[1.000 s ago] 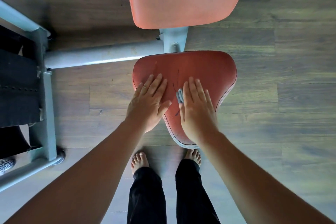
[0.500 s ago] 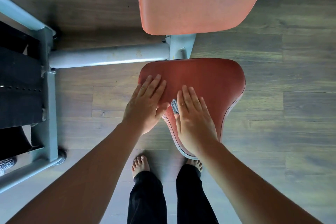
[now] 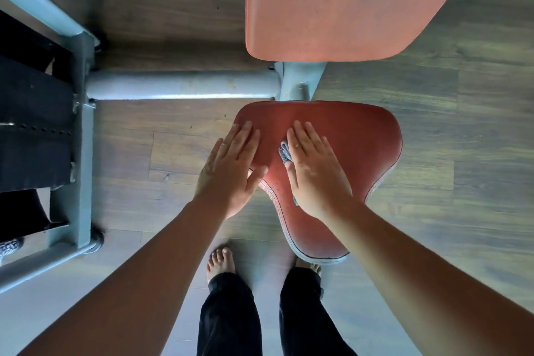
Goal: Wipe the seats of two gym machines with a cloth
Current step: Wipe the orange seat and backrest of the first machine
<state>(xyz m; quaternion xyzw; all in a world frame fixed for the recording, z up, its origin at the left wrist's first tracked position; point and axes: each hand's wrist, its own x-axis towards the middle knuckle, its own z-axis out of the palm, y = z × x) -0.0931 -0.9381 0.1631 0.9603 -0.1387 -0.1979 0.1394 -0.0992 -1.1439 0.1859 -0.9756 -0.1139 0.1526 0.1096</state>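
A red padded seat (image 3: 355, 136) of a gym machine lies below me, wide at the far end and narrow toward my feet. My right hand (image 3: 313, 170) presses flat on its middle with a grey cloth (image 3: 284, 152) under the palm; only a fold of the cloth shows beside the thumb. My left hand (image 3: 231, 167) rests flat on the seat's left edge, fingers together, holding nothing.
An orange-red backrest pad (image 3: 346, 3) hangs beyond the seat. A grey steel tube (image 3: 179, 85) runs left to a grey frame post (image 3: 83, 136) beside black weight plates (image 3: 31, 124). My bare feet (image 3: 221, 263) stand on the wood-look floor (image 3: 462, 153).
Both hands have slid a little farther up the seat, the right one carrying the cloth with it. My view has shifted, so the seat sits lower and further right in frame.
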